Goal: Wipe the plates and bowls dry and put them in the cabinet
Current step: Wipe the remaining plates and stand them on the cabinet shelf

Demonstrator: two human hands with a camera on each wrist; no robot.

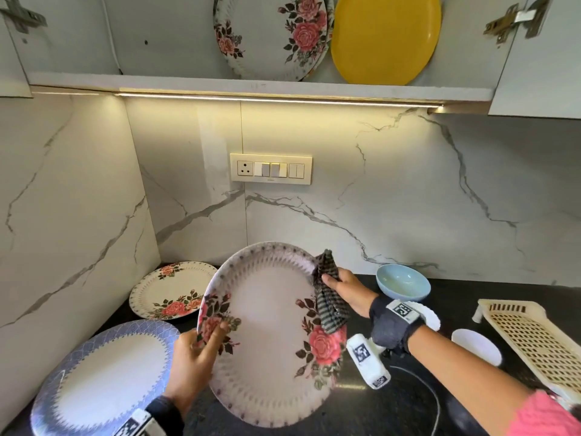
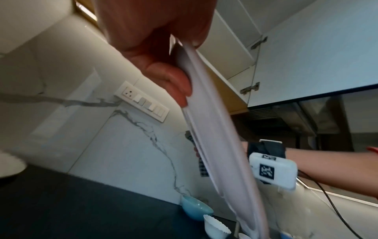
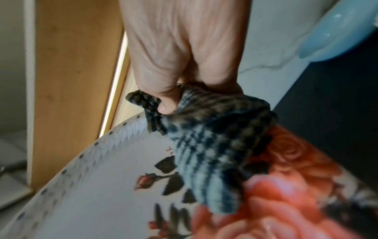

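Note:
A large floral plate [image 1: 267, 335] is held tilted above the black counter. My left hand [image 1: 196, 350] grips its left rim, thumb on the face; the left wrist view shows the same hand [image 2: 163, 64] holding the plate [image 2: 220, 145] edge-on. My right hand [image 1: 342, 287] pinches a striped grey cloth [image 1: 330, 297] against the plate's right rim. Seen from the right wrist, the hand [image 3: 180, 77] holds the cloth [image 3: 214, 153] over the rose print on the plate [image 3: 102, 202]. In the open cabinet above stand a floral plate [image 1: 270, 33] and a yellow plate [image 1: 385, 36].
On the counter lie another floral plate [image 1: 173, 289] at the back left, a blue-rimmed plate [image 1: 103, 379] at the front left, a pale blue bowl [image 1: 402, 281], a white bowl [image 1: 476, 346] and a cream drying rack [image 1: 528, 338]. A switch panel [image 1: 271, 169] is on the marble wall.

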